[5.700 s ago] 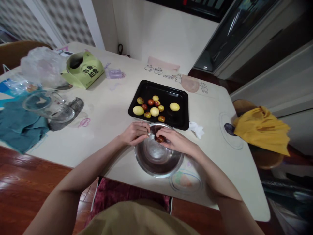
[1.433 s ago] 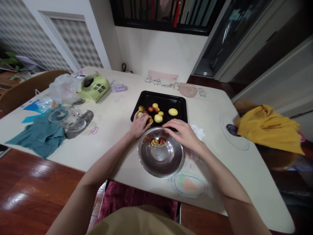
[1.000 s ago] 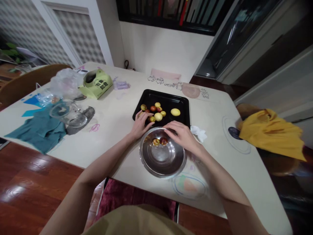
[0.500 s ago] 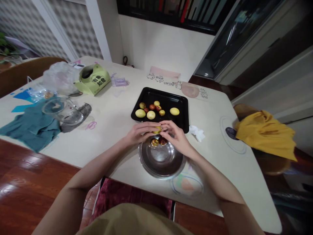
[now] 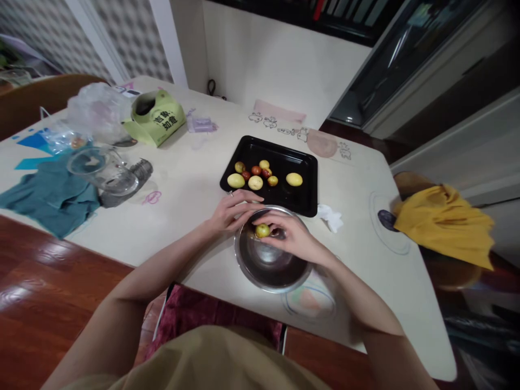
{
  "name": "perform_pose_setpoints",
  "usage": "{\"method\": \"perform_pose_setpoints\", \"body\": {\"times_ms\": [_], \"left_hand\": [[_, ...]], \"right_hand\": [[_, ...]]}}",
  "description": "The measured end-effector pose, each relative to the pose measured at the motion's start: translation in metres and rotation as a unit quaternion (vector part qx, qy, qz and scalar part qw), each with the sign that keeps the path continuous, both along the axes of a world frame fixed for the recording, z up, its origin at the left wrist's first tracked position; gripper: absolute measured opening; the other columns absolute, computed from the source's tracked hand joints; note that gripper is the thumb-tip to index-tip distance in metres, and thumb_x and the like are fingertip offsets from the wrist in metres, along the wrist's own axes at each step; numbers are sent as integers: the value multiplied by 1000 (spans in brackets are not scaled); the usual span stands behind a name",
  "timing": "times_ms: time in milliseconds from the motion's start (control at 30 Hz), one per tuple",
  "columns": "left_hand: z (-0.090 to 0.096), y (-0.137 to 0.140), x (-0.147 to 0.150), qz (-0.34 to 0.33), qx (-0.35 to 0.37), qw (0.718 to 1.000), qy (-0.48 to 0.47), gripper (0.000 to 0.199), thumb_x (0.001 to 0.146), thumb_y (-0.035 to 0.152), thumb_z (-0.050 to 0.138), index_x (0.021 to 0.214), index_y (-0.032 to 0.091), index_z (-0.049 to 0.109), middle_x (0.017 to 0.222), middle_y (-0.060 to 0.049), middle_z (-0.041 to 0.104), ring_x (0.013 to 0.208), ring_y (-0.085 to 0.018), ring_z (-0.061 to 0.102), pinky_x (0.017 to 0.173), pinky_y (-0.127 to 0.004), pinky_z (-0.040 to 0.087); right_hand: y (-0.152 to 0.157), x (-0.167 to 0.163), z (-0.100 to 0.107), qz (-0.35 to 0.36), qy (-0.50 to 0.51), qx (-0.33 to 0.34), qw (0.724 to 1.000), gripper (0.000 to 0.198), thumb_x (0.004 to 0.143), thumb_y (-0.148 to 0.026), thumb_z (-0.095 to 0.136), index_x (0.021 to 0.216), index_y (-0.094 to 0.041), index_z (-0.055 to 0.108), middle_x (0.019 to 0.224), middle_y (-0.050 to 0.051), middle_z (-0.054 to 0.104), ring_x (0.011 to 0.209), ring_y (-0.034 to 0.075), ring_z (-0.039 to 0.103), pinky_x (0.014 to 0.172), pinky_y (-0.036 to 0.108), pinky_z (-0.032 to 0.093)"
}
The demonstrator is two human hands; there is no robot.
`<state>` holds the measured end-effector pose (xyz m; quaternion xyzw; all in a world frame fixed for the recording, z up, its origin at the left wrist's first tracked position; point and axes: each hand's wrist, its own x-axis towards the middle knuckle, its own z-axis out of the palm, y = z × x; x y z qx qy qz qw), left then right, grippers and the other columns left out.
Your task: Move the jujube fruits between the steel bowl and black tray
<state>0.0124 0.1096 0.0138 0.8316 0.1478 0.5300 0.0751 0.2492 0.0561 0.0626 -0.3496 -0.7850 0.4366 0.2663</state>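
A shiny steel bowl [image 5: 272,279] stands at the front of the table. My right hand [image 5: 292,234] reaches into its upper part, thumb and fingers closed around a small yellow-green jujube [image 5: 262,231]. Part of a darker fruit shows beneath these fingers. At the bowl's far left rim is my left hand [image 5: 233,211], its fingers stretched out and nothing in them. Behind the bowl, a black tray [image 5: 280,148] bears several small red and yellowish jujubes [image 5: 255,170], two larger pale yellow fruits [image 5: 236,181] and, apart on the right, a lemon-yellow fruit [image 5: 294,179].
A crumpled white tissue [image 5: 331,218] lies right of the tray. On the left are a glass jug [image 5: 103,170], a teal cloth [image 5: 52,200], a green tissue box [image 5: 156,119] and a plastic bag [image 5: 97,111]. Yellow fabric [image 5: 444,230] hangs over a chair on the right.
Both hands were together over the bowl's far rim around the yellow-green jujube. My right hand has lowered it into the bowl, and my left hand has come away to the left.
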Motion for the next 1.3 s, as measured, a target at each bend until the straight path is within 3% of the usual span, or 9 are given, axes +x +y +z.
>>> {"method": "perform_pose_setpoints", "body": {"times_ms": [133, 233, 400, 567, 667, 767, 867, 1067, 1300], "left_hand": [[-1, 1, 1, -10, -1, 1000, -2, 28, 108, 18, 51, 125, 19, 73, 118, -12, 79, 108, -22, 76, 91, -37, 64], [-2, 1, 3, -16, 10, 1000, 4, 25, 107, 17, 52, 122, 19, 73, 117, -12, 78, 107, -22, 75, 90, -37, 64], [-3, 0, 3, -18, -1, 1000, 21, 24, 108, 18, 52, 121, 21, 73, 117, -11, 79, 107, -21, 75, 91, -36, 63], [-2, -1, 3, -22, -3, 999, 25, 24, 107, 18, 52, 119, 20, 73, 116, -12, 79, 107, -22, 75, 90, -36, 63], [-2, 0, 3, -25, -10, 999, 25, 25, 108, 20, 52, 121, 21, 72, 117, -11, 79, 107, -23, 75, 91, -38, 63], [-4, 0, 3, -24, -14, 999, 30, 24, 108, 22, 52, 120, 21, 73, 117, -11, 79, 107, -23, 75, 91, -37, 62], [-5, 0, 2, -24, -20, 999, 37, 24, 108, 23, 52, 119, 21, 73, 117, -11, 79, 108, -23, 75, 90, -37, 62], [-7, 1, 2, -26, -22, 999, 40, 24, 108, 21, 51, 118, 20, 73, 114, -11, 79, 105, -22, 75, 90, -36, 61], [-5, 1, 4, -40, -22, 998, 43, 23, 107, 19, 52, 117, 18, 73, 108, -11, 80, 101, -22, 75, 89, -35, 61]], "right_hand": [[-12, -7, 2, 101, -101, 76, 987, 30, 96, -14, 68, 125, -22, 72, 127, 10, 71, 115, 24, 69, 103, 41, 56], [-14, -10, -1, 152, -174, 135, 964, 23, 97, -11, 66, 118, -20, 72, 120, 10, 72, 115, 26, 66, 107, 45, 50], [-11, -11, -10, 178, -222, 179, 942, 17, 97, -6, 62, 103, -18, 72, 101, 7, 73, 106, 25, 63, 102, 44, 48], [-7, -11, -12, 176, -206, 171, 947, 19, 98, -8, 62, 107, -21, 74, 106, 8, 75, 108, 26, 64, 102, 45, 51], [-2, -3, 1, 154, -163, 162, 961, 15, 103, -17, 60, 107, -23, 74, 107, 8, 75, 107, 26, 66, 102, 46, 52], [4, 14, 19, 83, -134, 157, 975, 15, 106, -23, 59, 105, -25, 73, 105, 7, 75, 104, 26, 67, 98, 43, 54], [6, 30, 31, 32, -181, 131, 974, 13, 103, -19, 61, 99, -24, 72, 101, 6, 75, 96, 25, 69, 88, 38, 53], [0, 34, 31, 13, -326, 89, 941, 18, 88, -6, 74, 91, -23, 69, 94, 3, 75, 85, 22, 68, 71, 31, 42], [5, 34, 29, -36, -269, 125, 954, 9, 96, -15, 67, 94, -24, 70, 97, 5, 75, 86, 23, 69, 74, 33, 47]]}}
